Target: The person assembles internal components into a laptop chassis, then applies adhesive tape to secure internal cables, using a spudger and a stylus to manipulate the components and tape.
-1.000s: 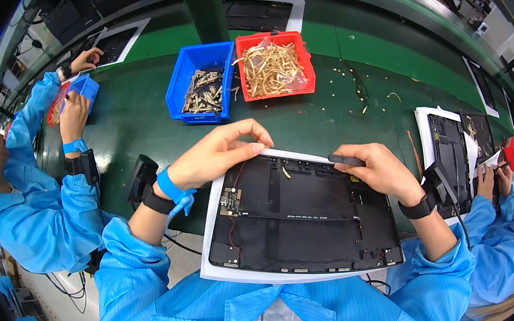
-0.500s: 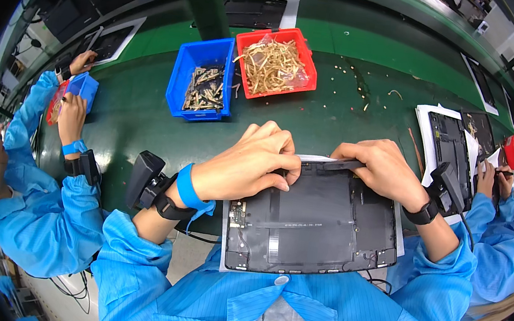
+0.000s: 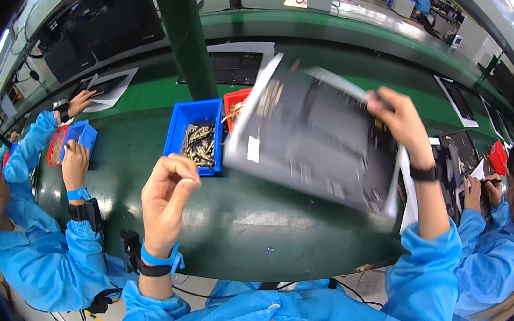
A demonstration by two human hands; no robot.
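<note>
Lifted above the table, a flat black electronics casing (image 3: 325, 130) tilts with a white sheet (image 3: 254, 105) along its edge; motion blurs both. My right hand (image 3: 400, 117) is closed on the casing's far right corner. In the air on the near side of the blue bin, my left hand (image 3: 167, 197) is curled shut, thumb against fingers; whatever it may hold is hidden. Small metallic strips lie in the blue bin (image 3: 173, 134). Behind the casing, a red bin (image 3: 234, 98) with golden strips is mostly covered.
A green post (image 3: 174, 28) rises behind the bins. Beyond it, another dark casing (image 3: 233, 66) lies on the green bench (image 3: 247, 236). Co-workers in blue smocks sit at left (image 3: 44, 243) and right (image 3: 481, 268), their hands on their own work.
The casing has gone up and forward off the near edge in my right hand. My left hand has let go of it and moved left. The view has tilted up.
</note>
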